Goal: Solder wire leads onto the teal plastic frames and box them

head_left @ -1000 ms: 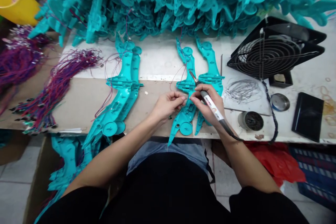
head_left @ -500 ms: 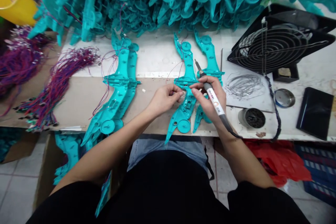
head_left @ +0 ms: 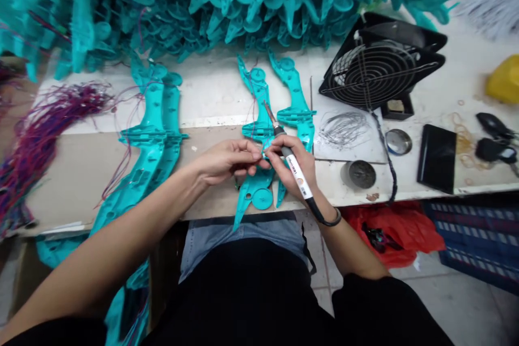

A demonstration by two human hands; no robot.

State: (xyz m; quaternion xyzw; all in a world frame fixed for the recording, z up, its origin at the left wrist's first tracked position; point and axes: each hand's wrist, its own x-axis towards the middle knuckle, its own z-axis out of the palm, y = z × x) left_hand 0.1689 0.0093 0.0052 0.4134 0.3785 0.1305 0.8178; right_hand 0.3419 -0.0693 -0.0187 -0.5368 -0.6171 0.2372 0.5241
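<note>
My right hand (head_left: 298, 165) is closed round a soldering iron (head_left: 298, 170) with a white and dark grey handle, its tip pointing up and away. Thumb and forefinger of that hand meet near the fingertips of my left hand (head_left: 237, 159). My left hand is pinched, with a tiny pale bit at its fingertips, too small to name. Both hands are over a teal plastic shell (head_left: 261, 97) with thin wires along it; its middle is partly hidden. A second teal shell (head_left: 298, 97) lies to its right, partly behind my right hand.
A teal heap (head_left: 227, 5) fills the back. Joined teal shells (head_left: 156, 113) and a wire bundle (head_left: 60, 119) lie left. Right are a black fan (head_left: 377, 70), coiled solder wire (head_left: 344, 130), a round tin (head_left: 362, 174), a black box (head_left: 437, 158) and a red bag (head_left: 399, 227).
The view has swung to the right. My left hand has come closer to my right, and their fingertips now nearly meet over the shell. The soldering iron stays in my right hand.
</note>
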